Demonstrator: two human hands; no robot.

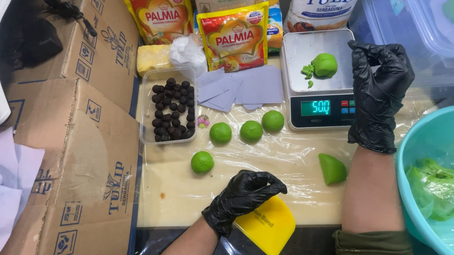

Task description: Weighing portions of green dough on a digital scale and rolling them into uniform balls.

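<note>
Both my hands wear black gloves. My right hand (376,94) hovers by the right edge of a small digital kitchen scale (316,105), fingers pinched together, with nothing visible in them. On the scale pan lies a green dough lump (324,65) with small green scraps beside it. My left hand (242,198) rests on the plastic-covered board (178,186) and grips a yellow dough scraper (267,227). Several green dough balls (251,131) sit on the board in front of the scale. A wedge of green dough (333,168) lies to the right.
A clear tray of dark round filling balls (171,110) stands at the left. Behind it are margarine pouches (234,35), flour bags and paper squares (241,88). Cardboard boxes (91,148) line the left. A teal bowl (415,160) with green dough under plastic film sits at the right.
</note>
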